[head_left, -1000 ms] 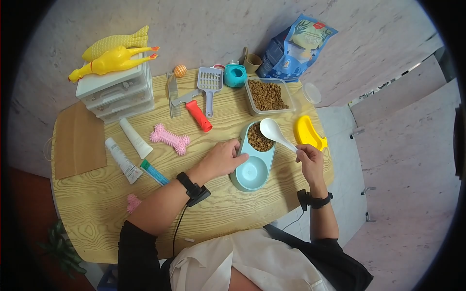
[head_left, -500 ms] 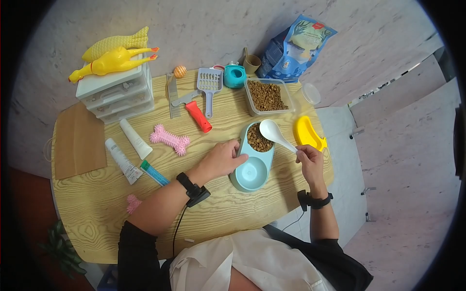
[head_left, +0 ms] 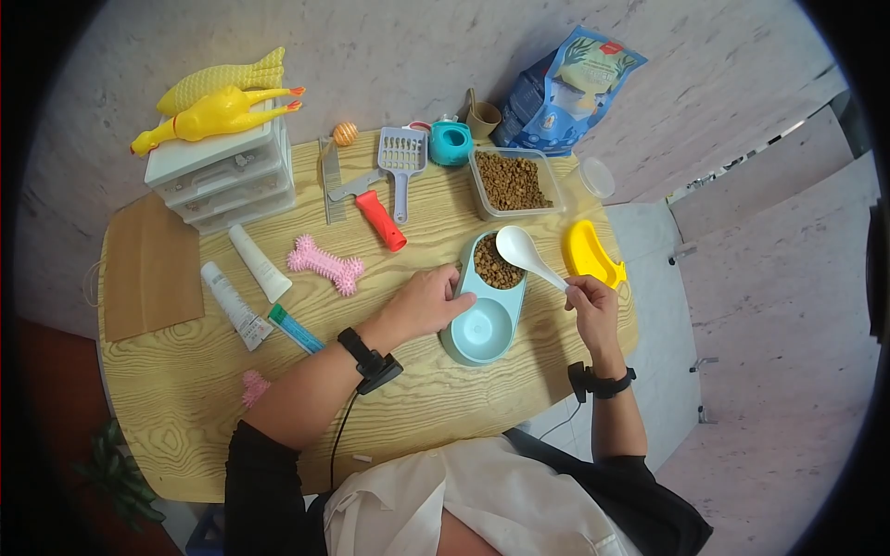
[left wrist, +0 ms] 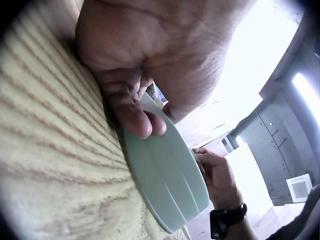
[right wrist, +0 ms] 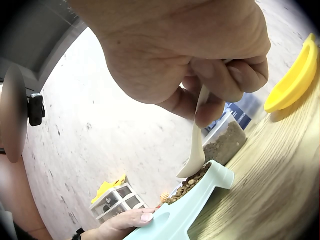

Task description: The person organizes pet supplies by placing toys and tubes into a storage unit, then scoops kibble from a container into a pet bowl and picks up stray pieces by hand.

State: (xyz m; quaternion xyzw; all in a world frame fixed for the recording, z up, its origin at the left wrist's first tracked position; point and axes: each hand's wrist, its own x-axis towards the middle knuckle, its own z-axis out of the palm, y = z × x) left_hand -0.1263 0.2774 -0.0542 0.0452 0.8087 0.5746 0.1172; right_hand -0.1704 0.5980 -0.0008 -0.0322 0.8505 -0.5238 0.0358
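Observation:
A light blue double pet bowl (head_left: 508, 304) sits on the table, brown kibble (head_left: 497, 262) filling its far cup and the near cup bare. My left hand (head_left: 422, 301) holds the bowl's left side, thumb on the rim; in the left wrist view its curled fingers (left wrist: 132, 117) lie against the side wall. My right hand (head_left: 594, 310) pinches the handle of a white spoon (head_left: 521, 248) between thumb and fingers. The spoon's head hangs over the kibble's right edge, and in the right wrist view it is right at the heap.
Behind the bowl stands a clear tub (head_left: 519, 215) of kibble, with a blue food bag (head_left: 565, 97) beyond. A yellow banana-shaped dish (head_left: 587, 255) lies to the right. Leftward are a pink bone toy (head_left: 324, 266), a red-handled tool (head_left: 381, 222), a litter scoop (head_left: 401, 162) and white tubes (head_left: 259, 264).

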